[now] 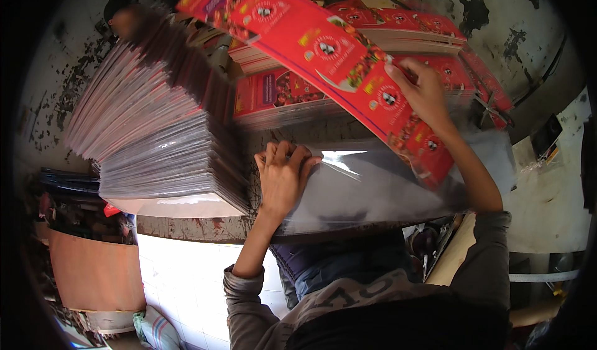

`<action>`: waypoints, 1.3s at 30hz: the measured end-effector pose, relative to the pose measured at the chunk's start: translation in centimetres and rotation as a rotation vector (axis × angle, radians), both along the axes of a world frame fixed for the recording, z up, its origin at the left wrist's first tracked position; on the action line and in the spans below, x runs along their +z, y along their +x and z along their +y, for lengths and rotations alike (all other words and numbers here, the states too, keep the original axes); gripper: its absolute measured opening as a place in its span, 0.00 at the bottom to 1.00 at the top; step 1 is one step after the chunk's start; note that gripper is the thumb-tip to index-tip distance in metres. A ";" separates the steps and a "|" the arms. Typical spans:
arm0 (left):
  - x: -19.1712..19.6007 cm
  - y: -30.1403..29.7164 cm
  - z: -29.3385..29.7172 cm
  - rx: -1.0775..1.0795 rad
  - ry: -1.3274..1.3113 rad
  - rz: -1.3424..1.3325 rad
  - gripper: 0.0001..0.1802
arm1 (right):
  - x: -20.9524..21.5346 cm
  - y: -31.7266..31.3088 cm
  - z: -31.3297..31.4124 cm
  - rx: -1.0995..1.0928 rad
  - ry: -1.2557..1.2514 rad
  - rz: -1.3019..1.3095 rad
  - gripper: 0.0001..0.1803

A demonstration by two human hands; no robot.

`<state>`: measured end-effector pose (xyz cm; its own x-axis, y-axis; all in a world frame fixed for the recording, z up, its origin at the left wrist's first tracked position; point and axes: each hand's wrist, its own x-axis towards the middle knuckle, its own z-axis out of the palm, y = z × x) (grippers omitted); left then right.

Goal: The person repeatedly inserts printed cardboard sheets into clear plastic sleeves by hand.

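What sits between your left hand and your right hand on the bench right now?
In the head view, a clear plastic sleeve spans the stretch: the left hand presses its left end, and the red printed card held by the right hand slants over its right part.

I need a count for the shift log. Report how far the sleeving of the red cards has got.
Done, by the look of it: a tall stack of clear-wrapped pieces at the left. In hand: the right hand holds a long red printed card over the clear sleeves, which the left hand presses at their edge. Left: piles of red cards behind, still bare.
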<state>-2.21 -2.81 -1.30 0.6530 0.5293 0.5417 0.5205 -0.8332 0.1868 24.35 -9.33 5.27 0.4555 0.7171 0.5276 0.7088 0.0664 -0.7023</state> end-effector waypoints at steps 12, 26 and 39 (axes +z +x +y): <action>-0.9 0.2 0.9 0.203 -0.075 -0.022 0.16 | -1.7 9.0 -11.0 0.058 -0.287 -0.452 0.19; -0.8 -2.4 2.1 0.093 -0.415 -0.373 0.15 | -2.5 12.7 -10.8 0.112 -0.292 -0.352 0.16; -1.5 -2.0 1.6 0.045 -0.605 -0.655 0.39 | 0.0 -1.3 1.4 0.419 -0.781 -0.557 0.26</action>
<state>-4.25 -1.22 -2.79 0.2818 0.8634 0.4186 0.1847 -0.4769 0.8593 23.04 -7.92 5.23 -0.0733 0.9931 -0.0916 0.9702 0.0497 -0.2372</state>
